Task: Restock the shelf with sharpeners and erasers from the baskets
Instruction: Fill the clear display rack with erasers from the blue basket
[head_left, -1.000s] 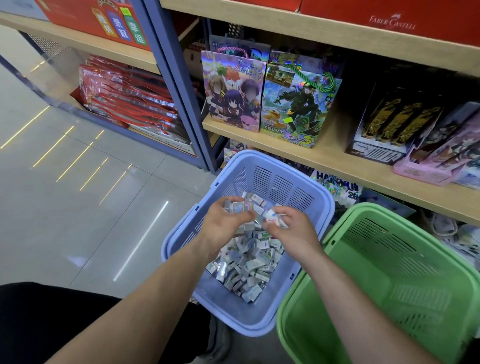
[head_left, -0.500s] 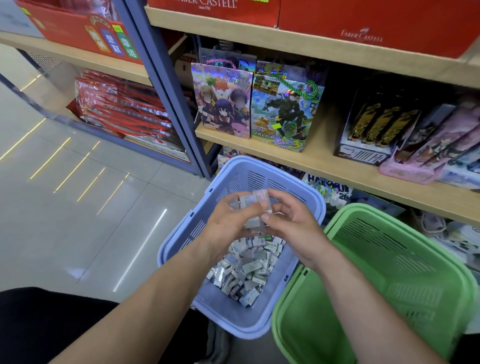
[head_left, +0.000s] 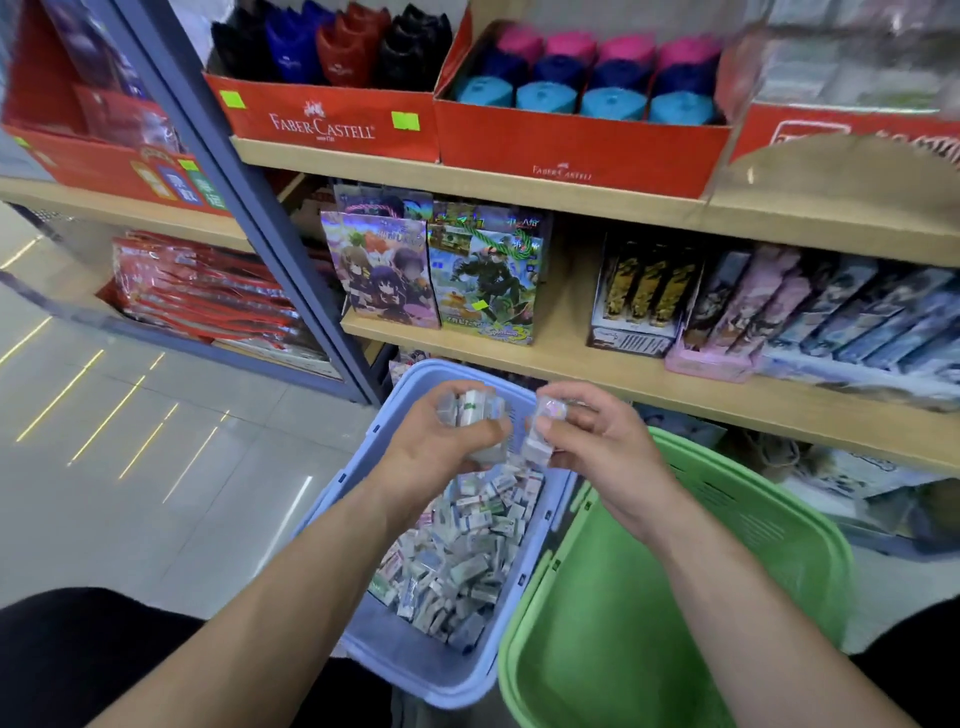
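Restocking looks barely begun: above the blue basket (head_left: 363, 457), whose floor is thick with small wrapped erasers (head_left: 462, 551), the left hand (head_left: 441, 447) clutches a fistful and the right hand (head_left: 597, 447) pinches a couple, none yet on the shelf (head_left: 571, 364) behind it

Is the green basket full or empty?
Empty, as far as visible: the green basket shows only bare walls and floor; its near corner is out of frame.
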